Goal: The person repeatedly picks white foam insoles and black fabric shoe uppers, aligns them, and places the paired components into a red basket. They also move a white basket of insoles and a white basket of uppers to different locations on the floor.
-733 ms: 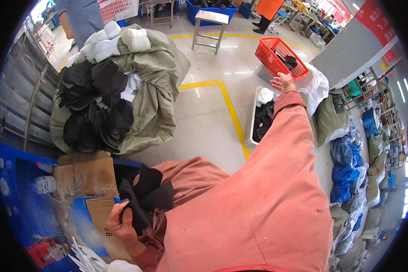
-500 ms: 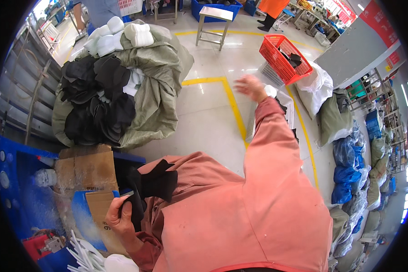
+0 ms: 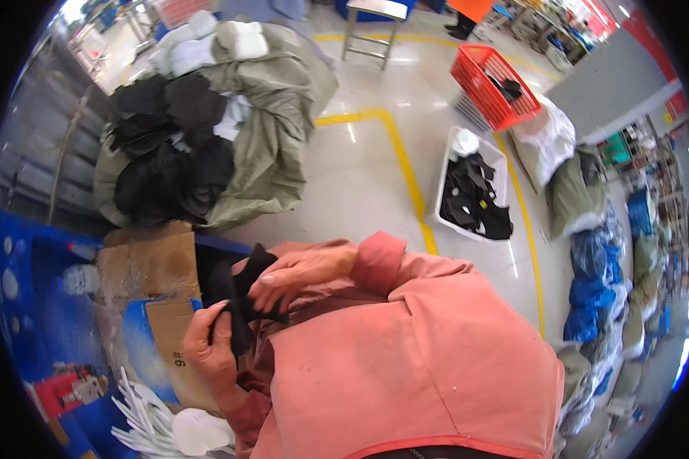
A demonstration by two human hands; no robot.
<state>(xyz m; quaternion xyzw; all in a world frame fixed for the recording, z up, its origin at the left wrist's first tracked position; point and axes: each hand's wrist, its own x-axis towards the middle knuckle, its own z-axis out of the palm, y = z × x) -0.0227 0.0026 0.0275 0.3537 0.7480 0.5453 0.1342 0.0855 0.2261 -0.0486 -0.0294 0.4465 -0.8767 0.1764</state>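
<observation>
Over my lap, thumb and fingers of my left hand [image 3: 209, 346] pinch several dark, flat, soft black pieces [image 3: 241, 330], which look like cut fabric or foam. My right hand [image 3: 308, 269] reaches in from the right, its fingers curled down onto the far part of the same black pieces. Its fingertips are partly lost among the dark folds. Just left of both hands is a cardboard sheet [image 3: 147, 268] over a blue machine [image 3: 46, 298]. White strips [image 3: 142, 417] and a rounded white piece [image 3: 200, 431] lie below my left hand.
Ahead on the left, a big grey-green sack [image 3: 275, 145] bears stacks of black pieces [image 3: 180, 180] and white pieces [image 3: 195, 46]. At right stand a white basket [image 3: 439, 203] of black pieces and a red basket [image 3: 501, 115]. Filled sacks [image 3: 582, 199] line the right side. A stool [image 3: 377, 9] stands farther off.
My right hand has come back from above the white basket to the black pieces at my left hand. The white basket's contents now show. My left hand keeps its pinch.
</observation>
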